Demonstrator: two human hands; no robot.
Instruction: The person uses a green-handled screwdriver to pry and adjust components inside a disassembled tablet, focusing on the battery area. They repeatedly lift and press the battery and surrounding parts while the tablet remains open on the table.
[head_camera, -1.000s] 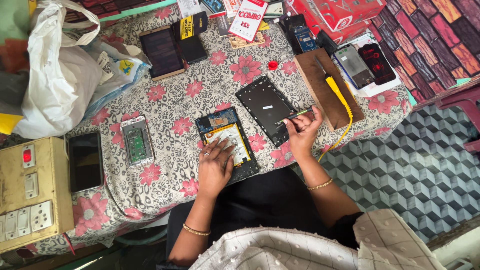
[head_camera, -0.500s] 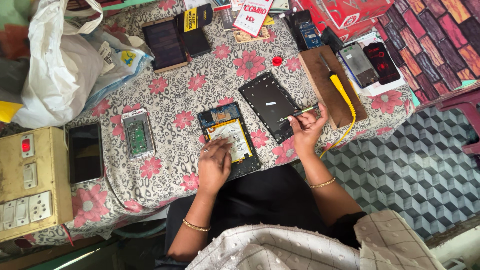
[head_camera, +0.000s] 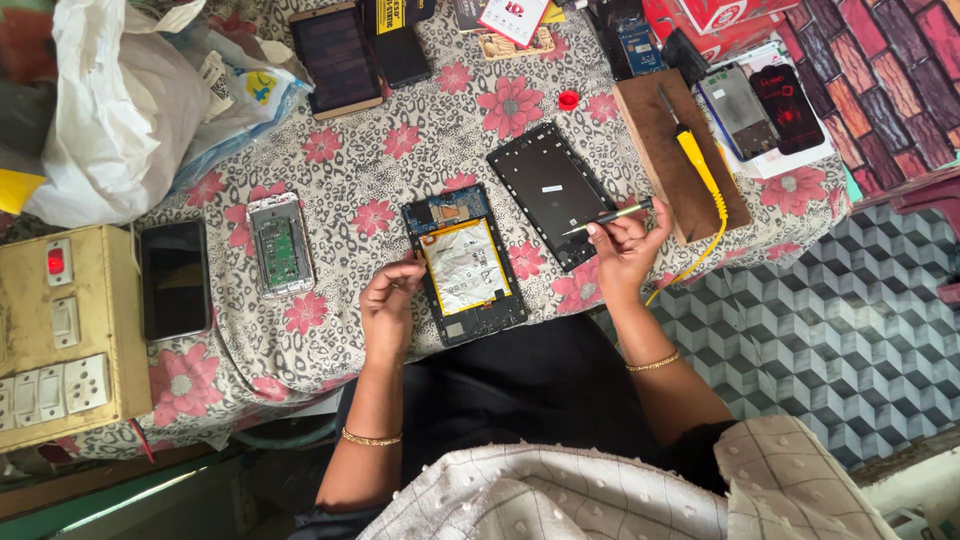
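My right hand (head_camera: 625, 245) pinches a thin screwdriver (head_camera: 607, 216) over the black back cover (head_camera: 548, 190); my left hand (head_camera: 388, 305), fingers loosely curled, touches the opened tablet (head_camera: 463, 265) at its nine o'clock edge

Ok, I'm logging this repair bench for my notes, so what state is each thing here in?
Opened tablet: back off, battery exposed, left hand at its edge.
Black back cover: removed, lying inner side up.
Thin tool: pinched in right hand.
Small phone: opened, insides showing.
Dark phone: screen off.
Yellow-handled tool: lying unused on wooden board.
Switchboard: red light on.
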